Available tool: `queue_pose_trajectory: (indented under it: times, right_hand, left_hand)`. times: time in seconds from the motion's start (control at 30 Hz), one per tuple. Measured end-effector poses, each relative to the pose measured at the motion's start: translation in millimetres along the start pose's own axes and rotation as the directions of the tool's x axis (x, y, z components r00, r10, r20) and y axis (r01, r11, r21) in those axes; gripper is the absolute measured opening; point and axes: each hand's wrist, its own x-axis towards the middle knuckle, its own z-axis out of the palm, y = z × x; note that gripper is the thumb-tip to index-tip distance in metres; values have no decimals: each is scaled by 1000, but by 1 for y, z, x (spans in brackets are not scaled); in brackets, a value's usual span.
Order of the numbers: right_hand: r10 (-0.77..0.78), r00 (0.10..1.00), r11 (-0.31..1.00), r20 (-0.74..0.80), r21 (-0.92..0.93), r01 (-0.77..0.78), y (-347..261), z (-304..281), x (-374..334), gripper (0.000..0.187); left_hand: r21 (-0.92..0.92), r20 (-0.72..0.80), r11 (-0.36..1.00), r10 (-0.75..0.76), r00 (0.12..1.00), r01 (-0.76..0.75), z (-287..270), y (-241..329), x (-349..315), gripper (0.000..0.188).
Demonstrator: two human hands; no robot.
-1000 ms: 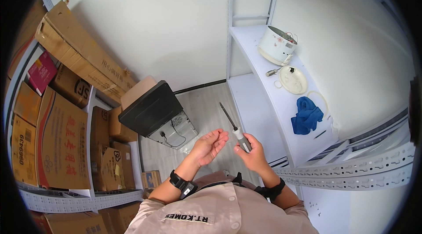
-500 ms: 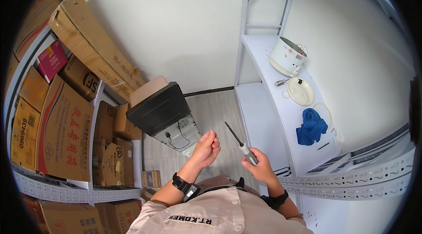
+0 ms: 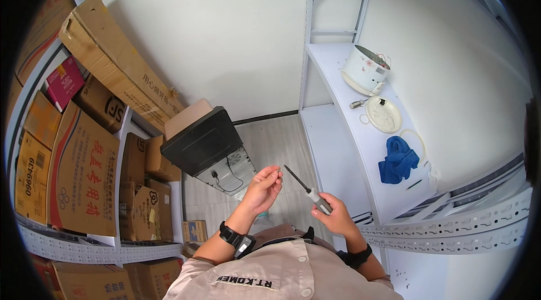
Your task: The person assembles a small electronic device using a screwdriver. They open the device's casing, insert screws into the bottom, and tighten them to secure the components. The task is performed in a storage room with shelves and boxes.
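In front of my body, my right hand (image 3: 330,210) is closed around the grey handle of a screwdriver (image 3: 322,205). Its dark shaft points up and to the left, with the tip close to the fingers of my left hand (image 3: 265,188). My left thumb and forefinger are pinched together at the tip; what they hold, if anything, is too small to make out. On the shelf at right stand a white round appliance body (image 3: 365,70) with loose wires and a flat cream-coloured round cover (image 3: 384,114). A bunched blue cloth (image 3: 398,160) lies nearer to me.
The white shelf (image 3: 360,148) runs along my right, with a short screwdriver (image 3: 358,104) and a thin dark pen-like stick (image 3: 413,184) on it. Cardboard boxes (image 3: 84,170) fill the left rack. A black-topped cabinet (image 3: 203,139) with a cable stands on the floor ahead.
My left fingertips have moved right and nearer to the screwdriver's tip. The screwdriver has shifted slightly down and left. The whole view has turned a little.
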Motion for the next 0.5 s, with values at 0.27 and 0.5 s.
queue_pose_trajectory:
  times: [0.27,0.5]
  right_hand:
    - [7,998,999,66,-39,-4,3,-3,-2,41]
    - [92,981,995,172,7,-95,-4,-10,-1,43]
  left_hand:
    - [69,44,998,-6,999,3,3,2,0,10]
    - [210,95,977,8,995,-28,-5,6,-2,10]
